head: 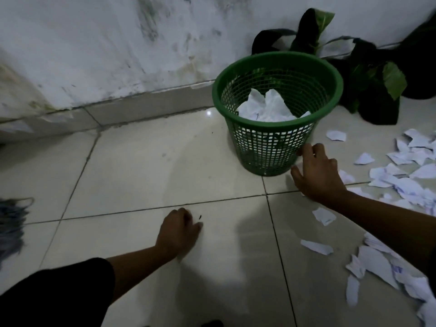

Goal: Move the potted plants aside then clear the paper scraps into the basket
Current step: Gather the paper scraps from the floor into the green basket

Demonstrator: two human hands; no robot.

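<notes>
Lying at the far left edge of the tiled floor [132,166] is a blurred grey bundle [11,223], too smeared to identify. Next along, the left hand [179,232] rests on the floor with its fingers [188,215] curled under and nothing visibly held. Behind it runs a stained white wall [106,43]. Further right stands the green mesh basket [278,109], upright on the floor and already partly filled with crumpled white paper [266,107]. The right hand [318,173] reaches forward just beside the basket's lower right wall, fingers spread and relaxed, fingertips touching or nearly touching the mesh; it grips nothing. Behind the basket, against the wall, sit the potted plants [368,76], dark-leaved and in shadow. At the right, many torn paper scraps [405,182] lie scattered across the floor, from near the plants down to the bottom right corner.
</notes>
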